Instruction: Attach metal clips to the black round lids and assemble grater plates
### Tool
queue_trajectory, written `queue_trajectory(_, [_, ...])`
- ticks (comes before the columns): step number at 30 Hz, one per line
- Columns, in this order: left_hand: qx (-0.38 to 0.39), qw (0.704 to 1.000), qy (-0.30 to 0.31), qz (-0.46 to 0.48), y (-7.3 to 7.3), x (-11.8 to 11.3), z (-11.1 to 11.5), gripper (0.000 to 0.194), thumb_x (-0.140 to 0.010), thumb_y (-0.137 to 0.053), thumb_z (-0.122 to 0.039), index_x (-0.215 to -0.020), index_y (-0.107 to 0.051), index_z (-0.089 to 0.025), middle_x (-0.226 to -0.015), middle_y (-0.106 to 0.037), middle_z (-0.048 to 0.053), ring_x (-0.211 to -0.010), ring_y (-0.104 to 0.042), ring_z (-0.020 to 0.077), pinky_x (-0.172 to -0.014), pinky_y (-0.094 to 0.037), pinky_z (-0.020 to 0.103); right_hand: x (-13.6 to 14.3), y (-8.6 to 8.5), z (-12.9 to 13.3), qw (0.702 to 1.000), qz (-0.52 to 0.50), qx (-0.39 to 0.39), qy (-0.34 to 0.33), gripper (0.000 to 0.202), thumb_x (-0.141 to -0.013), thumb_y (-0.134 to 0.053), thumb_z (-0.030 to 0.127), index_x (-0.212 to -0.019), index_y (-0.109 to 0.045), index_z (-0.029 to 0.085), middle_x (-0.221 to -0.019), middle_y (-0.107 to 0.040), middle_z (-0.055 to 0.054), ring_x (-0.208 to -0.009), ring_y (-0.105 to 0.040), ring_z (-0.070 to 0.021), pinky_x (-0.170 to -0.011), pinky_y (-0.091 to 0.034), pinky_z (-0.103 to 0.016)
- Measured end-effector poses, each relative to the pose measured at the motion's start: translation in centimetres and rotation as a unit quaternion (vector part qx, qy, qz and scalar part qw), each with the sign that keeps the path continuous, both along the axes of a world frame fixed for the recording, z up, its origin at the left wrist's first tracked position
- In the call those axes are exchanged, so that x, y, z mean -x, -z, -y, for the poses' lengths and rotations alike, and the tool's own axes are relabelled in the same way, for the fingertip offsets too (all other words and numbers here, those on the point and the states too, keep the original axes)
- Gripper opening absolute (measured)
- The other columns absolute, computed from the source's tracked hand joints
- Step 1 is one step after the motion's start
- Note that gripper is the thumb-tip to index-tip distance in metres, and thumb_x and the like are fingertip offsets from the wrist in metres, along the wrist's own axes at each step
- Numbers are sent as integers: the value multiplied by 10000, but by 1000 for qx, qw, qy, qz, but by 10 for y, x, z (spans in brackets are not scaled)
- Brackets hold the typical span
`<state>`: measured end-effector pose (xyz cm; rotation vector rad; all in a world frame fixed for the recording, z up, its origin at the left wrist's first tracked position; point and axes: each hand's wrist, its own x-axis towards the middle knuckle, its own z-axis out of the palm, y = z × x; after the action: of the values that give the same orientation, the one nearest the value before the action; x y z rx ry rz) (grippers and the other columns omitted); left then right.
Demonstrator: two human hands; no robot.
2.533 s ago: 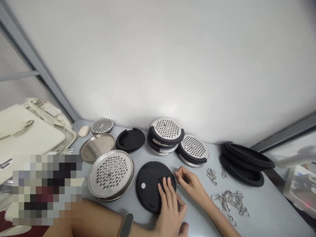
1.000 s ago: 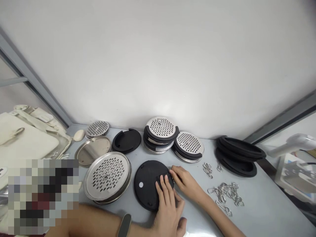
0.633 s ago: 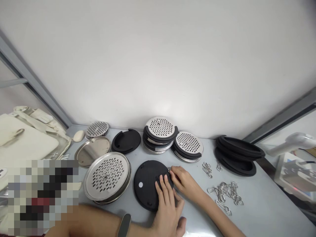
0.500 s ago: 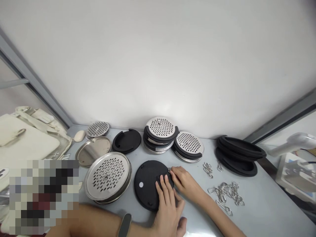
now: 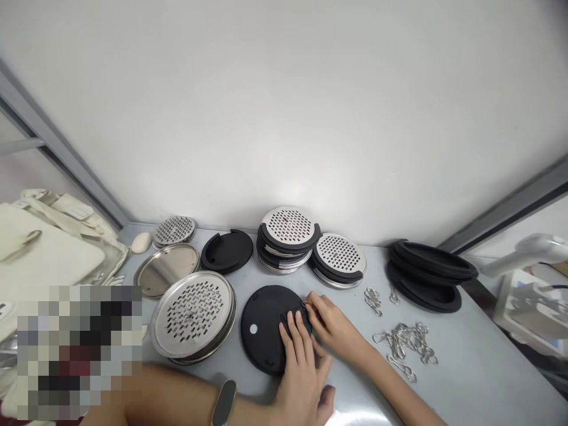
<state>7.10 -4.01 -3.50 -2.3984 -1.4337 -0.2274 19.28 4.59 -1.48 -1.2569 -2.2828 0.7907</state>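
Note:
A round black plate (image 5: 266, 349) with a white dot lies on the grey table in front of me. My left hand (image 5: 302, 367), with a band on its wrist, rests on the plate's right part, fingers stretched out flat. At the plate's upper right edge, my right hand (image 5: 326, 319) pinches a small metal piece, mostly hidden by the fingertips. Loose metal clips (image 5: 406, 343) lie in a pile to the right, with a smaller group (image 5: 373, 300) behind them.
Perforated metal discs are stacked at the left (image 5: 195, 313) and the back (image 5: 290, 228). More discs (image 5: 339, 257) stand beside the back stack. Black rings (image 5: 430, 266) are piled at the right, near a grey device (image 5: 528, 307). Cream bags (image 5: 48, 248) lie far left.
The view has shifted slightly. My right hand's fingertips have moved a little at the plate's edge, while my left hand stays flat on the plate.

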Motion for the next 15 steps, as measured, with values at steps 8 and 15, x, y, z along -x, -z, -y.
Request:
queue_trajectory(8, [-4, 1000, -1, 1, -1, -1, 0, 592, -657, -587, -606, -952, -654, -97, -1218, -568, 271, -1185, -408, 531, -979, -111, 700, 0, 1, 0, 998, -48, 31, 4, 107, -976, -317, 257, -971, -414, 213, -838, -548, -33, -765, -533, -179, -726, -437, -313])
queue_trajectory(15, [-10, 1000, 6, 3, -2, 0, 0, 594, -666, -576, -607, -944, -651, -87, -1210, -564, 291, -1173, -422, 530, -971, -115, 703, -1, 0, 0, 997, -51, 53, 2, 166, -978, -314, 258, -1099, -419, 213, -856, -558, -42, -789, -567, -186, -737, -457, -313])
